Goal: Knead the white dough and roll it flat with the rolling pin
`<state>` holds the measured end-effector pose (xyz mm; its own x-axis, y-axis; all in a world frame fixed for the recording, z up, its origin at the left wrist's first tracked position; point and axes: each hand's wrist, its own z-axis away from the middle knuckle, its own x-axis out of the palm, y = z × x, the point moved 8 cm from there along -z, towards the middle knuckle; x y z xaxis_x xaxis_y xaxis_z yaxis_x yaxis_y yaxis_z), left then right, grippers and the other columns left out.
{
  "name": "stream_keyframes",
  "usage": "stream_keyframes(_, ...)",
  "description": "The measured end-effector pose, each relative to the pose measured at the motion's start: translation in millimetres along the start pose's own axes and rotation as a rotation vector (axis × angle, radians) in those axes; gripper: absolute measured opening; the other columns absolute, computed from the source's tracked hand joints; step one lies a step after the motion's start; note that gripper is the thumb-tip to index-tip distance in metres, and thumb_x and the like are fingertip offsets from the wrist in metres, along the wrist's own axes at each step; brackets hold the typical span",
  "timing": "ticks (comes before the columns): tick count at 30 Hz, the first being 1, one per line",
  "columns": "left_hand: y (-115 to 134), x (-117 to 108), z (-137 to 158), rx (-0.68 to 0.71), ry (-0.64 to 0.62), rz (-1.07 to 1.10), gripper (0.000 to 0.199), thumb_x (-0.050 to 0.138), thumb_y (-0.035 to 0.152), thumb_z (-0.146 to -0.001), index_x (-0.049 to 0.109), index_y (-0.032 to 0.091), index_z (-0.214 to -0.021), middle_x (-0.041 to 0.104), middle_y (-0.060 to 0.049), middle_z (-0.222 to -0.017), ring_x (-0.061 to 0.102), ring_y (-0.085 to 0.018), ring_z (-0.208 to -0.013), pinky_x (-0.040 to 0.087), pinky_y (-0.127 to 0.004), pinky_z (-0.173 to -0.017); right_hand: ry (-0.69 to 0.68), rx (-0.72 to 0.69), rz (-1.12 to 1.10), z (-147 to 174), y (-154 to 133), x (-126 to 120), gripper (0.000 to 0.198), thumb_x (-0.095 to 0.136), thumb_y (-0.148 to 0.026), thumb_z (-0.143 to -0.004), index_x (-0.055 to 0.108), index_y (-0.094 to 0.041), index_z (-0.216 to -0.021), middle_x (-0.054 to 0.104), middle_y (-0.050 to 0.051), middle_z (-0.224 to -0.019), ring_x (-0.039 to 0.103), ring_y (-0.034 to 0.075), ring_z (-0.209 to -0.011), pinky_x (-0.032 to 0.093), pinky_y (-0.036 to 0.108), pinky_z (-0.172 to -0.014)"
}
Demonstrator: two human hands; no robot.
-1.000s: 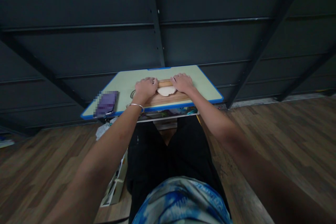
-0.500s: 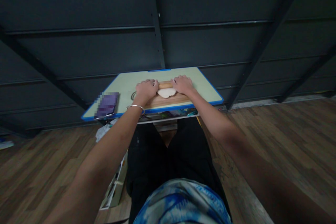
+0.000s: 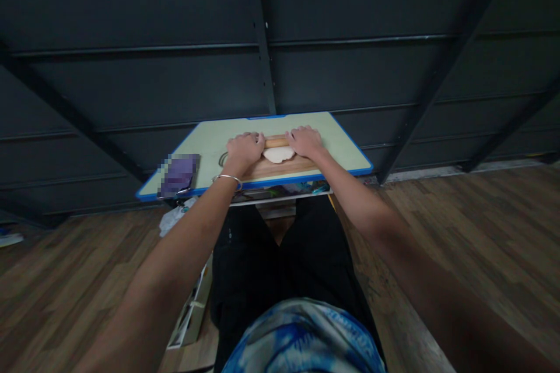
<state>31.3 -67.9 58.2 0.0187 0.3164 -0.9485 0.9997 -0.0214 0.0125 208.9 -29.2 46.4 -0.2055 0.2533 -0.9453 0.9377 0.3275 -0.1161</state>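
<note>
Both of my hands grip a wooden rolling pin [image 3: 276, 141], one at each end. My left hand [image 3: 245, 148] curls over the left end, and my right hand [image 3: 305, 140] lies over the right end with its fingers bent around it. Just on my side of the pin lies a flattened white piece of dough [image 3: 279, 155], its near edge lobed. Under the dough and pin is a wooden board [image 3: 280, 169]. The ends of the rolling pin are hidden beneath my palms.
The board rests on a small pale green table [image 3: 345, 148] with a blue rim. A purple item [image 3: 178, 175], partly pixelated, lies at its left corner. A dark looped cord [image 3: 223, 158] sits beside my left hand. A dark panelled wall [image 3: 196, 87] stands behind the table.
Almost nothing differs. The hands, rolling pin and dough keep nearly the same places, with only a very slight shift of the whole view.
</note>
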Motion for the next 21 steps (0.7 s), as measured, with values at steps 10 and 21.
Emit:
stream_keyframes(10, -1.6, 0.7, -0.4, -0.021, 0.003, -0.012, 0.068, 0.017, 0.048, -0.109, 0.074, 0.015, -0.127, 0.074, -0.024, -0.129, 0.068, -0.038, -0.115, 0.047, -0.048, -0.095, 0.011, -0.003, 0.005, 1.3, -0.6, -0.2, 0.071, 0.019, -0.053, -0.116, 0.076, -0.014, -0.133, 0.071, 0.021, -0.137, 0.06, 0.035, -0.128, 0.044, 0.049, -0.107)
stream_keyframes(21, -4.2, 5.4, -1.2, -0.048, 0.017, -0.016, 0.067, 0.021, 0.048, -0.109, 0.078, 0.015, -0.122, 0.077, -0.023, -0.121, 0.07, -0.038, -0.113, 0.047, -0.048, -0.093, 0.036, -0.014, 0.02, 4.2, -2.1, -1.4, 0.069, 0.018, -0.048, -0.116, 0.076, -0.013, -0.132, 0.071, 0.021, -0.137, 0.062, 0.035, -0.125, 0.044, 0.048, -0.105)
